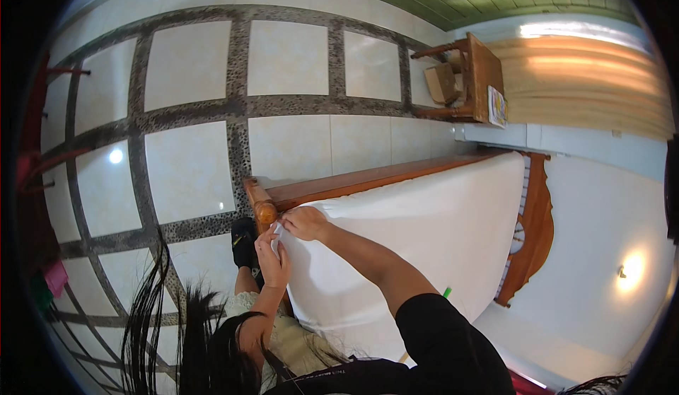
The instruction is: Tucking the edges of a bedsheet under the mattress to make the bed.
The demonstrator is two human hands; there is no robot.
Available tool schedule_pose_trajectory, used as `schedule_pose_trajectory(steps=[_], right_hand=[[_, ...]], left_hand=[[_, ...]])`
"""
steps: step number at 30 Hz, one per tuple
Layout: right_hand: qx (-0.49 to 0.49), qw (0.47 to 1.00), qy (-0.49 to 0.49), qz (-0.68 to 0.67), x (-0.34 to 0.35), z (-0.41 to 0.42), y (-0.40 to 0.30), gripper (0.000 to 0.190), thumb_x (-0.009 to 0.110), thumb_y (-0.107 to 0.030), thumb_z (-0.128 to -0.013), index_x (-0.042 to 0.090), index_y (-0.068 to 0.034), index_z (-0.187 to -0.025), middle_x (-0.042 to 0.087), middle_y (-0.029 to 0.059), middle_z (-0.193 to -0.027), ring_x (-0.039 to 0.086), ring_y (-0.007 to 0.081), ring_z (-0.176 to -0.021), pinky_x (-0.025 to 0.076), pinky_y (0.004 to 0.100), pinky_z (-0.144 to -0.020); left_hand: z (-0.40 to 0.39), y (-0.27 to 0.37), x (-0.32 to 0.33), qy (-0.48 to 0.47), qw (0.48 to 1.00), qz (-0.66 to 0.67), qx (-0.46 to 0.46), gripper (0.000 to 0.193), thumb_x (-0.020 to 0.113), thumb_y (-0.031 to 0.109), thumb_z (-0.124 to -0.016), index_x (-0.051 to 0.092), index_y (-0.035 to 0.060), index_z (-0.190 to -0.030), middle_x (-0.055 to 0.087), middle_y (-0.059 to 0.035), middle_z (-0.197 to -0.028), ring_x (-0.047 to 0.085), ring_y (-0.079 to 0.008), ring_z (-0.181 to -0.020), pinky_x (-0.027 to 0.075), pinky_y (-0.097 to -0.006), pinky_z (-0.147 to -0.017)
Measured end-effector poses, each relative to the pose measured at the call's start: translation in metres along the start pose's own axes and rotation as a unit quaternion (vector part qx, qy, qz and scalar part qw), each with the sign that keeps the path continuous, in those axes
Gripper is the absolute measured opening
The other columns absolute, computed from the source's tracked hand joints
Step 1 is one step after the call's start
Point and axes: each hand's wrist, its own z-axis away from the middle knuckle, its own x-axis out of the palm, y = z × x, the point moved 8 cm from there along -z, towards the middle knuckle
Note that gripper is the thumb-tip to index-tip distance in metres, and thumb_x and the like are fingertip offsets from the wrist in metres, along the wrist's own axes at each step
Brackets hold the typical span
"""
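Note:
A white fitted-looking bed sheet (pixel 403 241) covers the mattress of a wooden bed. At the corner beside the rounded bedpost (pixel 266 210), my left hand (pixel 273 262) holds the sheet's edge between its fingers. My right hand (pixel 304 223) bends over the same corner from the mattress side, its fingertips on the fabric and close to the left fingertips. How the cloth is tucked at the corner is hidden behind the fingers. The wooden side rail (pixel 360 177) runs from the post towards the carved headboard (pixel 533 230).
A wooden side table (pixel 485 77) stands by the curtain (pixel 578 84), with a cardboard box (pixel 441 83) under it and a printed booklet (pixel 497 107) on it. Pale floor tiles (pixel 188 169) with pebbled strips lie beyond the bed. A green stick-like end (pixel 447 292) shows near my right sleeve.

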Motion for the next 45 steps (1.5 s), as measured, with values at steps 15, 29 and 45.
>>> schedule_pose_trajectory(steps=[15, 29, 45], right_hand=[[0.206, 0.978, 0.007, -0.022, -0.056, 0.089, 0.15, 0.057, 0.034, -0.055, -0.096, 0.072, -0.012, -0.1, 0.069, 0.0162, -0.101, 0.063, 0.0362, -0.097, 0.048, 0.045, -0.088], [0.235, 0.946, -0.21, -0.072, -0.008, 0.045, 0.173, 0.069, 0.032, -0.06, -0.095, 0.046, -0.01, -0.141, 0.036, 0.0143, -0.151, 0.032, 0.0298, -0.141, 0.025, 0.0383, -0.114], [0.235, 0.943, -0.227, -0.058, 0.031, 0.016, 0.196, 0.065, 0.034, -0.056, -0.094, 0.042, -0.016, -0.144, 0.032, 0.0122, -0.153, 0.031, 0.0297, -0.141, 0.025, 0.04, -0.115]], left_hand=[[-0.029, 0.002, 0.077, -0.132, 0.95, -0.241, 0.149, 0.049, 0.045, 0.026, -0.093, 0.048, 0.0084, -0.138, 0.054, -0.0078, -0.137, 0.049, -0.0225, -0.128, 0.013, -0.0555, -0.114], [-0.028, 0.006, 0.077, -0.102, 0.946, -0.252, 0.177, 0.045, 0.046, 0.022, -0.091, 0.053, 0.01, -0.134, 0.059, -0.0051, -0.132, 0.053, -0.0215, -0.123, 0.012, -0.0532, -0.114], [-0.026, 0.005, 0.082, -0.101, 0.941, -0.268, 0.177, 0.043, 0.044, 0.022, -0.091, 0.055, 0.0104, -0.131, 0.061, -0.0062, -0.129, 0.055, -0.0213, -0.121, 0.012, -0.0519, -0.115]])
